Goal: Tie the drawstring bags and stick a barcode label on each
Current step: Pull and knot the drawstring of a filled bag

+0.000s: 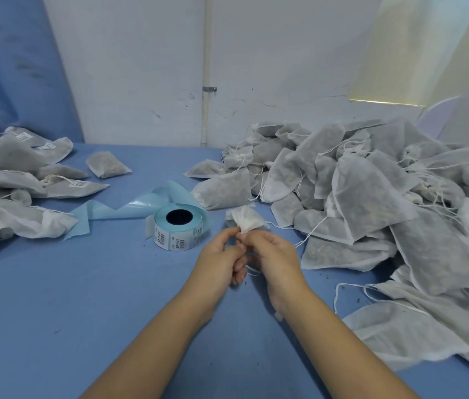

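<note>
Your two hands are together just to the right of the label roll (177, 226). Your left hand (221, 254) and right hand (273, 254) both pinch the gathered white neck of one bag (246, 221) between fingertips and thumbs. You hold it this way so the mouth stays bunched shut while the cord is worked. A loop of drawstring (253, 272) hangs beneath your fingers, which suggests the knot is in the making rather than done. I cannot tell how much of the bag's body lies behind its neck.

The roll stands on the table (83, 298) just left of your hands, printed labels facing you, so the next sticker is a short reach away. Its spent backing strip (129, 205) trails off to the roll's far left, out of your way.

The untied pile (371, 197) is heaped to the right of the roll, cords loose, near your right hand for picking. The labelled pile (11, 182) lies well to the left of the roll, so finished bags stay apart from pending ones.
</note>
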`<act>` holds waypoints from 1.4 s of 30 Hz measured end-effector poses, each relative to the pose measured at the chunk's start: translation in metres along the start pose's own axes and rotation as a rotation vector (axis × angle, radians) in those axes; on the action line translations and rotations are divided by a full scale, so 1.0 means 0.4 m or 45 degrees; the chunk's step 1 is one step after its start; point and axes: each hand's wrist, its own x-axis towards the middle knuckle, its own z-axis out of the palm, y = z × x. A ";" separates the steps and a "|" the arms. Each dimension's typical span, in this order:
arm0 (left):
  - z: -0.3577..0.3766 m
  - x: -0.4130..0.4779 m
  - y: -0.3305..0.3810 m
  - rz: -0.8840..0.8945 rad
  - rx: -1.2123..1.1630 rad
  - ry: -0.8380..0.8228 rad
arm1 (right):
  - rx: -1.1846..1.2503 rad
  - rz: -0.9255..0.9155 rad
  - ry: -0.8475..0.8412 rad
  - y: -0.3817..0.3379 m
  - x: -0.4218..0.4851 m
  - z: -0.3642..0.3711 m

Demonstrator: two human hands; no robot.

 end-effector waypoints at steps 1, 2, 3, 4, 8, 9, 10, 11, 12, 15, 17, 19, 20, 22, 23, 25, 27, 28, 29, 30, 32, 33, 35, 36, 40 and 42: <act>0.001 0.000 -0.001 -0.020 -0.052 -0.011 | 0.000 0.018 0.021 0.001 0.002 0.001; 0.003 0.001 -0.001 -0.036 -0.091 -0.017 | -0.001 0.031 0.047 0.002 0.004 0.001; 0.005 0.000 -0.002 -0.049 -0.113 -0.021 | -0.001 0.041 0.070 0.004 0.006 0.000; 0.005 -0.001 -0.001 -0.057 -0.122 -0.023 | 0.002 0.052 0.085 0.005 0.008 0.000; 0.004 -0.005 0.001 -0.020 -0.064 -0.025 | 0.003 0.086 0.015 -0.001 0.007 0.000; 0.001 -0.007 0.000 0.019 0.007 -0.012 | -0.021 0.078 -0.039 -0.005 0.003 0.001; -0.002 -0.010 -0.004 0.070 0.109 0.006 | -0.072 0.053 -0.088 -0.008 0.000 0.001; -0.003 -0.012 -0.008 0.120 0.214 0.024 | -0.147 0.012 -0.111 -0.009 -0.003 0.000; -0.004 -0.013 -0.012 0.160 0.298 0.041 | -0.240 -0.045 -0.096 -0.008 -0.006 -0.001; -0.002 -0.008 -0.019 0.187 0.400 0.057 | -0.582 -0.295 0.074 0.000 -0.009 -0.009; 0.001 -0.006 -0.019 0.175 0.405 0.054 | -0.726 -0.404 0.155 0.000 -0.011 -0.010; 0.002 -0.009 -0.020 0.170 0.394 0.058 | -0.711 -0.395 0.182 -0.002 -0.009 -0.011; 0.003 -0.012 -0.021 0.163 0.392 0.060 | -0.656 -0.361 0.189 -0.001 -0.006 -0.013; 0.007 -0.016 -0.021 0.135 0.378 0.047 | -0.496 -0.249 0.198 0.006 -0.003 -0.010; 0.007 -0.016 -0.019 0.117 0.359 0.041 | -0.417 -0.190 0.197 0.011 -0.004 -0.006; 0.007 -0.013 -0.015 0.066 0.255 0.040 | -0.265 -0.100 0.187 0.018 -0.005 -0.002; 0.009 -0.015 -0.010 0.040 0.170 0.052 | -0.126 -0.024 0.152 0.010 -0.004 -0.002; 0.011 -0.017 -0.010 0.053 0.175 0.074 | -0.074 0.012 0.117 0.003 -0.002 -0.005; 0.012 -0.019 -0.011 0.075 0.202 0.103 | -0.028 0.049 0.073 -0.006 0.002 -0.010; 0.011 -0.021 -0.013 0.107 0.257 0.147 | 0.015 0.085 0.019 -0.015 0.006 -0.018; 0.000 -0.022 -0.014 0.241 0.511 0.273 | 0.061 0.134 -0.089 -0.030 0.012 -0.034; -0.011 -0.022 -0.013 0.335 0.726 0.324 | 0.073 0.144 -0.117 -0.033 0.014 -0.040; -0.036 -0.022 -0.011 0.467 1.219 0.354 | 0.129 0.145 -0.120 -0.033 0.015 -0.047; -0.044 -0.023 -0.009 0.507 1.368 0.359 | 0.165 0.128 -0.106 -0.033 0.016 -0.049; -0.050 -0.020 -0.002 0.564 1.434 0.324 | -0.128 -0.114 0.019 -0.019 0.018 -0.049; -0.051 -0.020 -0.004 0.569 1.513 0.326 | -0.568 -0.347 0.089 -0.006 0.015 -0.052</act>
